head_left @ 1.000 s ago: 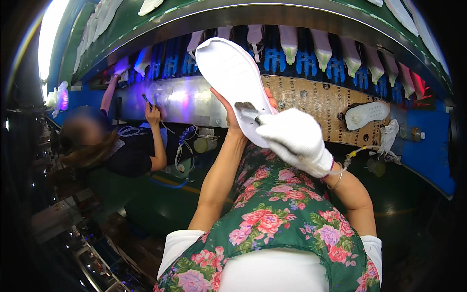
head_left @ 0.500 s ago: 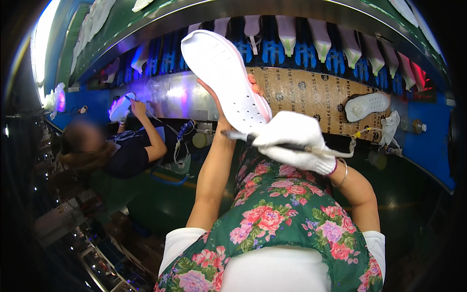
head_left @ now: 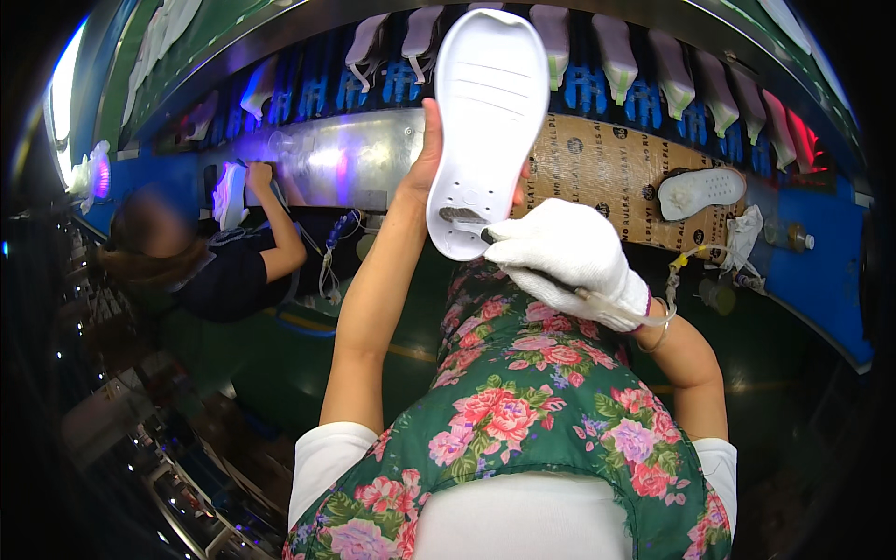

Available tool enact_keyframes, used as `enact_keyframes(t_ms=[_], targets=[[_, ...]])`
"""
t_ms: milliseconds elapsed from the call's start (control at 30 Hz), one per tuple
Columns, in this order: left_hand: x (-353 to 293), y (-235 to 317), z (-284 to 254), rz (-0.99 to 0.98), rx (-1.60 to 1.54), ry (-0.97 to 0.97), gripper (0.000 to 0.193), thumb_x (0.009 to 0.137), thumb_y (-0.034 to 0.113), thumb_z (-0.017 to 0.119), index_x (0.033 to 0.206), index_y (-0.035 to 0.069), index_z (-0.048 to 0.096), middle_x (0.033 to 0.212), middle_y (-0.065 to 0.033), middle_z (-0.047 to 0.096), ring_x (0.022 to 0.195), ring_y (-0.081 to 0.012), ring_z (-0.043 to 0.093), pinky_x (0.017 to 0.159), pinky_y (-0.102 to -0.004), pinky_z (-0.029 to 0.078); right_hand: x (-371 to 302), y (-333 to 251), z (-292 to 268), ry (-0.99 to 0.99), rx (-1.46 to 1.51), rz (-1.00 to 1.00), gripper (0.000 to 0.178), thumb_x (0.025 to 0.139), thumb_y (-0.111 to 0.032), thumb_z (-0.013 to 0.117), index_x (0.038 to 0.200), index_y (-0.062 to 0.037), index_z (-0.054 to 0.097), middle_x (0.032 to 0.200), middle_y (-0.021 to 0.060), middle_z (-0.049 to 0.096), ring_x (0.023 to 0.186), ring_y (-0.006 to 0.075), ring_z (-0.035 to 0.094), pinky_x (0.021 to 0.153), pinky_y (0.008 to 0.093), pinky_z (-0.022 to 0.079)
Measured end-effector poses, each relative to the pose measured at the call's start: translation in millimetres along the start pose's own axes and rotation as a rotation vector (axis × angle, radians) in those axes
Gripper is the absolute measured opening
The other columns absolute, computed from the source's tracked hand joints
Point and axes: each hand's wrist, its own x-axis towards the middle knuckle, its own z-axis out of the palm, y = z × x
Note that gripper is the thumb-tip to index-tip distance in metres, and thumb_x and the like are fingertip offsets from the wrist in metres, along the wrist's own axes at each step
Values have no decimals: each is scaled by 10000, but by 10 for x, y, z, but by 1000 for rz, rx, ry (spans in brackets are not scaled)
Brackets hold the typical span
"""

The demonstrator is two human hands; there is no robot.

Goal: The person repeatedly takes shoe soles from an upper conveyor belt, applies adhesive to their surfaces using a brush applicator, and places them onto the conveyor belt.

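Note:
A white shoe sole is held up in front of me, its hollow inner face toward me. Its rounded end with small holes points down. My bare left hand grips it from behind, thumb along the left edge, fingertips showing at the right edge. My right hand, in a white knit glove, is closed on a slim dark brush with a pale hose trailing past the wrist. The brush tip meets the sole's lower end, beside a dull grey wet-looking patch.
Another white sole with crumpled material lies on the brown printed paper. Pinkish shoe parts hang along a rack with blue clamps. At left a co-worker holds a sole under violet light. A small bottle stands at right.
The sole has turned from slanted to nearly upright and faces me more squarely. The brush has gone from beside the sole to its lower end. The co-worker's sole has also turned.

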Motion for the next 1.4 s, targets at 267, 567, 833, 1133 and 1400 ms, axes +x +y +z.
enact_keyframes(t_ms=[267,567,833,1133,1400], targets=[[103,40,-13,-186,9,-38,1014,853,859,347,1484,71,438,1047,-280,681,780,-401,738,634,-507,645,-43,-56,139,-37,357,135,242,758,-7,779,987,-83,764,990,88,755,826,252,721,741,337,563],[238,146,111,-212,417,312,820,957,721,392,1451,80,527,1293,-170,650,1077,-238,701,852,-349,623,-36,16,122,-48,-19,-12,304,757,0,778,1045,-91,736,1044,101,732,914,312,701,798,379,556],[304,275,197,-584,1108,310,1037,836,884,419,1430,47,562,1400,-250,569,1296,-331,565,1030,-418,490,9,0,47,-34,270,300,212,788,-19,791,990,-79,765,960,85,765,907,224,734,811,335,568],[446,351,389,-737,1479,172,1187,756,979,320,1425,28,563,1422,-314,524,1333,-448,518,1038,-515,477,-54,28,44,-70,357,335,224,764,-40,799,975,-109,768,965,69,754,904,228,731,818,350,573],[518,416,437,-746,1486,187,1171,772,966,327,1396,10,587,1407,-306,541,1321,-433,533,1057,-476,470,-34,92,-67,-33,232,292,258,768,-6,777,992,-132,754,972,68,752,848,254,719,769,345,568]])
